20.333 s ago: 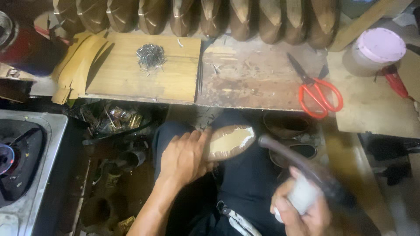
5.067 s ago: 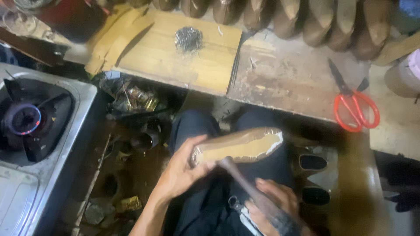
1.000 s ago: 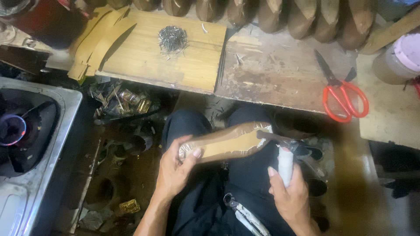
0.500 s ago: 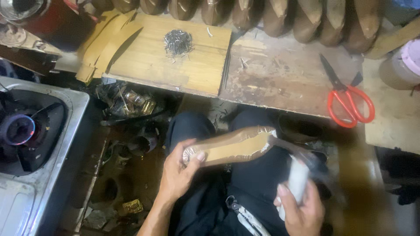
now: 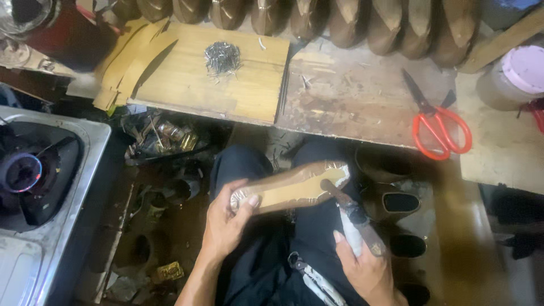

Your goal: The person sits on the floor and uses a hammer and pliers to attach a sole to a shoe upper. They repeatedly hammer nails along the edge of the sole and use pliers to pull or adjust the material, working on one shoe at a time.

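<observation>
Left hand (image 5: 226, 224) closed round the heel end of a shoe last (image 5: 292, 187) over the lap, right hand (image 5: 368, 272) at five o'clock gripping a hammer (image 5: 351, 212) — head touching the toe, tabletop (image 5: 345, 102) edge at twelve o'clock, scissors (image 5: 436, 122) at one — well apart.

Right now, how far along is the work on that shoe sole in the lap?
Done: the shoe sole already has upper material folded over at both ends. In hand: the left hand grips its near end while the right hand sets the hammer against the far end. Left: the long edges look unfastened, and a pile of nails waits on the board.
</observation>
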